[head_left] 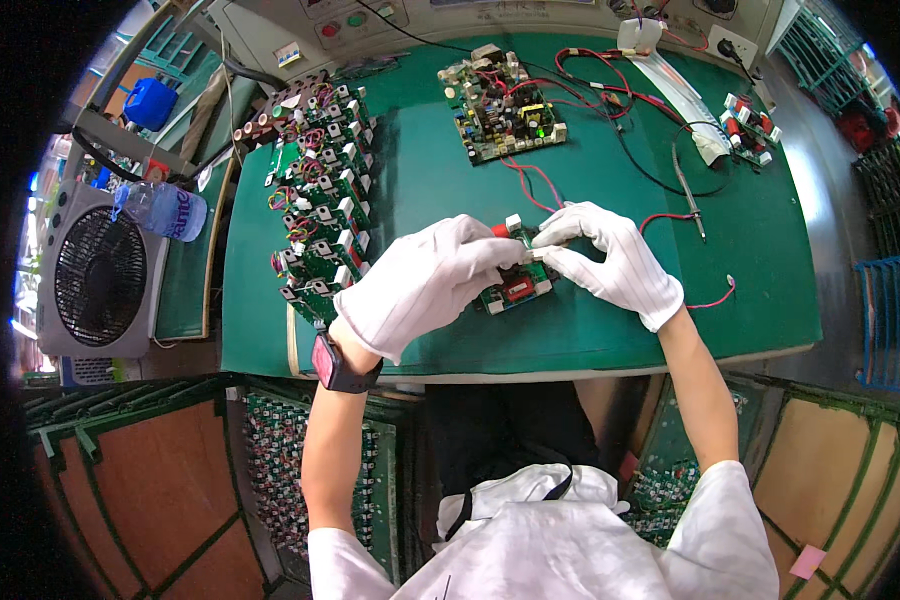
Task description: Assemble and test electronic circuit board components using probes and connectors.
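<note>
A small green circuit board (510, 297) with red and white parts lies near the front middle of the bench, partly covered by my gloved fingers. My left hand (425, 285), in a white glove, has its fingers closed on the board's left and far side. From the right, my right hand (610, 262), also gloved, pinches at the board's edge by a white connector. The exact spot under the fingertips is hidden. Just beyond my hands, red wires (532, 180) run from a larger populated circuit board (502, 110) with a lit green light.
Several circuit boards (320, 200) stand in a row on the left of the green bench (420, 350). A pen-like probe (688, 195) and another small board (750, 130) lie at right. A fan (100, 275) and a plastic bottle (165, 210) stand left. Racks of boards (300, 470) are below.
</note>
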{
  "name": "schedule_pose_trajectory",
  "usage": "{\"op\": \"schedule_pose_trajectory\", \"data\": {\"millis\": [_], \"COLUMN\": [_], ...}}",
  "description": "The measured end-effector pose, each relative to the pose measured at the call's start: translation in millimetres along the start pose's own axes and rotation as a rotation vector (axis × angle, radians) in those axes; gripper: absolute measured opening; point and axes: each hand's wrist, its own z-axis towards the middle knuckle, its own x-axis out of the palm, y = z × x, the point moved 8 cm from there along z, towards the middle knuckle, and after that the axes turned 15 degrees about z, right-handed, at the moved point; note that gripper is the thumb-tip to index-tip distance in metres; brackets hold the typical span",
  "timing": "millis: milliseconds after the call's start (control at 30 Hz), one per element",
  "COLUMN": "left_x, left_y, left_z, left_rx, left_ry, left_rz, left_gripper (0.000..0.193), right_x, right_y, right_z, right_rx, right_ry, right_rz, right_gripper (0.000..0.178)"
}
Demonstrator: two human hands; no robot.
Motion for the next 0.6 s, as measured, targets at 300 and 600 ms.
{"op": "schedule_pose_trajectory", "data": {"millis": [300, 600], "left_x": [23.8, 21.8], "left_y": [-15.2, -28.1], "left_z": [-25.0, -22.3], "left_rx": [-0.457, -0.613], "left_ry": [-0.445, -0.509], "left_rz": [0.076, 0.213], "left_gripper": [0.032, 0.037], "right_x": [3.4, 2.9], "right_y": [-2.2, -2.0], "right_z": [0.9, 2.7], "right_rx": [0.005, -0.017], "right_ry": [0.017, 0.01], "right_rz": [0.036, -0.003], "right_gripper": [0.019, 0.018]}}
